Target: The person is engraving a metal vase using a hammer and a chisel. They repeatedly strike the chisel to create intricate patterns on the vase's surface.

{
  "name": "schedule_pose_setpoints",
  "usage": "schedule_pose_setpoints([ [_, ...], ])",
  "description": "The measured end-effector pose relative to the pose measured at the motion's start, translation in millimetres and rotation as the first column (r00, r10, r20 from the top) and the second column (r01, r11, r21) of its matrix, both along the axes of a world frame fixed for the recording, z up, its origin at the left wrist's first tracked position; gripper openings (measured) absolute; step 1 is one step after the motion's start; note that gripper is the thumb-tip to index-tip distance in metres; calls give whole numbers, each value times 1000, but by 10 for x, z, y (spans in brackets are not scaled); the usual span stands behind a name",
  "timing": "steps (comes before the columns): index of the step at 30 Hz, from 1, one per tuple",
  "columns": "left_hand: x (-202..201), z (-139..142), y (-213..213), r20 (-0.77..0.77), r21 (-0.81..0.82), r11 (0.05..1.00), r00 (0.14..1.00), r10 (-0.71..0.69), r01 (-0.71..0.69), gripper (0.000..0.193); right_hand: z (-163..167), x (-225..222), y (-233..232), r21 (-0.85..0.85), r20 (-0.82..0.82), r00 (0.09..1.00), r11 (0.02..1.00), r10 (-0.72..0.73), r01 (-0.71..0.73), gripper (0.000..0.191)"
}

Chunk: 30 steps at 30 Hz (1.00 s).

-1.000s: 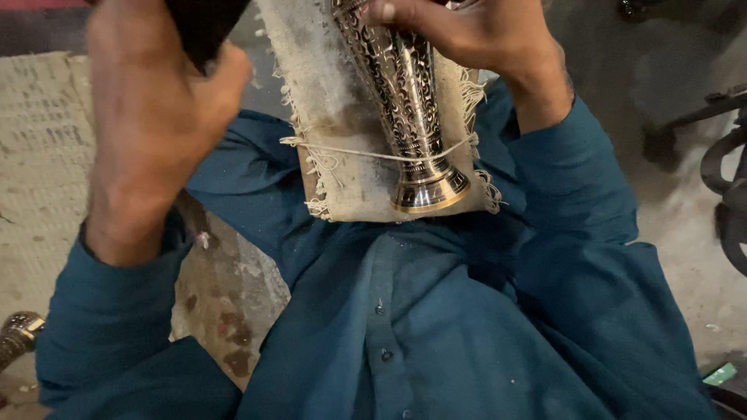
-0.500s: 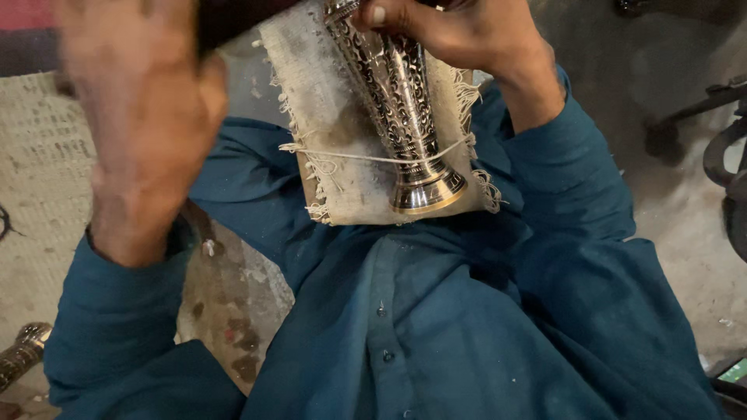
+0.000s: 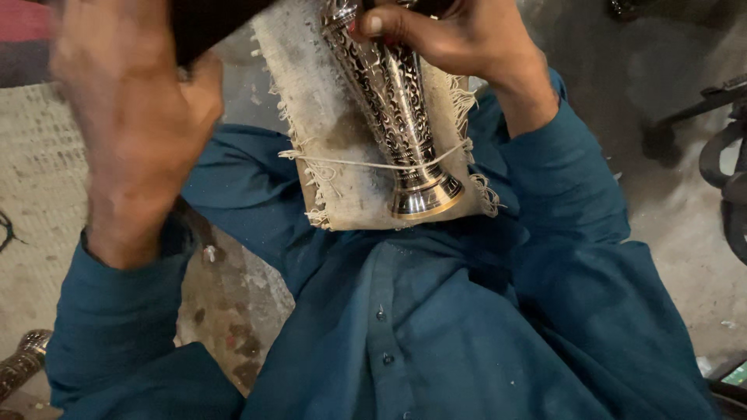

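An engraved silver metal vase (image 3: 397, 124) lies on a frayed pale cloth pad (image 3: 327, 132), its flared foot toward my body, with a thin string across it. My right hand (image 3: 451, 35) grips the vase's upper part at the top edge of the view. Raised at the upper left, my left hand (image 3: 136, 117) is closed around a dark tool (image 3: 214, 23); most of that tool is out of frame. Both arms wear teal sleeves.
A worn, stained floor (image 3: 233, 311) shows below the cloth. Woven matting (image 3: 39, 194) lies at the left. Another engraved metal piece (image 3: 23, 365) sits at the lower left corner. Dark metal bars (image 3: 724, 155) stand at the right edge.
My left hand with the dark tool has shifted slightly rightward and nearer the cloth. The right hand and the vase stay in place.
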<state>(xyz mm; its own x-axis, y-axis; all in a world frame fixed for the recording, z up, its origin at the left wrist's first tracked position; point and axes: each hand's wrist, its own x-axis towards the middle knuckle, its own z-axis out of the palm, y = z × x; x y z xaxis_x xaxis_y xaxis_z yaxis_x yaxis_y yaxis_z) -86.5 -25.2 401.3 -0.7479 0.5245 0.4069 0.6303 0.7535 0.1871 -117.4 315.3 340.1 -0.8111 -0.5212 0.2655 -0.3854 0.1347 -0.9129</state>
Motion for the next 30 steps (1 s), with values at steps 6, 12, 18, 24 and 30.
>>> schedule_pose_setpoints([
  [6,16,36,11,-65,-42,999,998,9,-12,57,-21,-29,35,20,-70,997,999,-24,26,14],
  [12,32,70,-7,-40,-64,998,999,26,-28,54,-20,-34,22,-3,-34,998,999,-51,51,13],
  [18,27,129,11,-68,-101,993,996,59,-66,57,10,-83,33,-56,-113,993,997,41,-47,15],
  [24,-16,106,73,5,-39,996,997,79,-79,60,57,-69,13,-6,-217,975,999,-35,35,19],
  [30,1,171,18,58,148,987,996,-65,56,58,71,94,-75,-241,156,980,957,-125,160,13],
])
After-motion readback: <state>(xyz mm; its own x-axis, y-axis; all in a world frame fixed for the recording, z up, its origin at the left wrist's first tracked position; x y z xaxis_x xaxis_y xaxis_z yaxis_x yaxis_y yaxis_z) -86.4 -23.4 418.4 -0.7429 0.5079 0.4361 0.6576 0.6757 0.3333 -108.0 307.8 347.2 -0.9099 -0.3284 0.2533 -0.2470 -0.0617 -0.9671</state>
